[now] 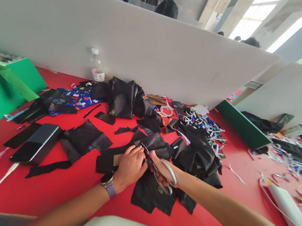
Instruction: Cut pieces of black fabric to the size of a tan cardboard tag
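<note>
My right hand (163,169) is closed round the handles of a pair of scissors (168,191). The scissors' blades point away from me, to the upper left, over black fabric (156,145). Palm down, my left hand (130,164) presses and grips the same fabric just left of the blades; its fingertips are partly hidden. A small tan cardboard-like piece (118,159) shows beside the left hand. Below the scissors lies another black cloth piece (153,197) with a small coloured print. More crumpled black fabric (194,148) lies to the right of my right hand.
On the red table (94,192) at left sits a dark phone-like device (36,143) on a black block. A plastic bottle (97,66) stands against the grey partition (158,50). Heaped scraps (208,126) lie at right, with a white power bank-like box (288,205) nearer me.
</note>
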A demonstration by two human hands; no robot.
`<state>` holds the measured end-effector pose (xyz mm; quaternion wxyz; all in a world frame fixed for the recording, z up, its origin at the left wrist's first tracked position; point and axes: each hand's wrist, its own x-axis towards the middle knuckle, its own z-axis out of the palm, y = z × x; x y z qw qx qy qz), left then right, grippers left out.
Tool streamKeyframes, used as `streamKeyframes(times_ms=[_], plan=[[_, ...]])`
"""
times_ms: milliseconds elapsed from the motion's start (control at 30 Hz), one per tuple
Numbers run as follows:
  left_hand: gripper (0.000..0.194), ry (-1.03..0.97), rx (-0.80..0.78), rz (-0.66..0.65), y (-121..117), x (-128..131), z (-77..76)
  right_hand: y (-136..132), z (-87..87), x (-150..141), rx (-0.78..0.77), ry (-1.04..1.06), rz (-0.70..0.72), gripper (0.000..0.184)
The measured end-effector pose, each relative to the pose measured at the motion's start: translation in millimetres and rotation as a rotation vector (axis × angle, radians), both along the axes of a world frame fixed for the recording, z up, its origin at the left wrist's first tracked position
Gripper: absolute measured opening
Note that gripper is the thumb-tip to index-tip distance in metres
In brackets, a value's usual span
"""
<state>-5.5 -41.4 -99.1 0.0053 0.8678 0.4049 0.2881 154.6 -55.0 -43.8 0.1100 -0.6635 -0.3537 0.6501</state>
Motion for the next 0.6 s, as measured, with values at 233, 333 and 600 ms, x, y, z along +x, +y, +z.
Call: streamKeyframes(times_ms=[233,333,600], plan=[[0.013,-0.013,-0.03,-0.008,-0.4,-0.3,1.7,-0.4,-4.2,-0.1,0.014,-0.004,0.007,0.066],[0.013,-0.02,-0.04,-0.011,-0.1,-0.5,2.0,0.0,-4.6,1.4,0.021,0.006,0.003,0.066],[0.014,0.004,-0.028,0.003,0.4,-0.2,2.3,0.9,-2.7,3.2,0.05,-0.013,0.041,0.066]])
